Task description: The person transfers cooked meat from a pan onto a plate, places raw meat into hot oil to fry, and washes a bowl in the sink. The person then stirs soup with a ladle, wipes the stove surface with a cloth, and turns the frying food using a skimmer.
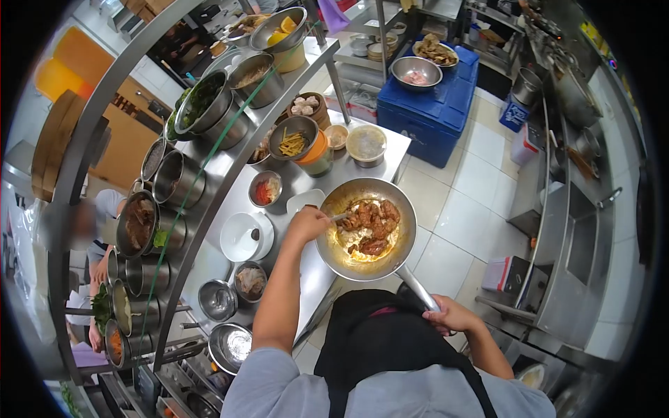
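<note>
A steel frying pan (405, 245) is in front of me, held over the table's edge. In it lie browned, sauced meat pieces (373, 223) with a creamy, orange-tinged sauce. My right hand (453, 315) is closed around the pan's long handle. My left hand (311, 225) is at the pan's left rim, closed on a thin utensil (341, 217) that reaches into the meat; its tip is hidden, so I cannot tell its kind. A white dish (305, 199) stands on the table just beyond my left hand. White bowls (238, 233) sit to its left.
The steel table (391, 145) carries a bowl of yellow strips (293, 143), a lidded tub (366, 145) and a small bowl of red-and-pale food (265, 189). A shelf (230, 164) with several metal pots runs along the left. A blue cooler (425, 115) stands ahead; sinks (582, 240) are at right.
</note>
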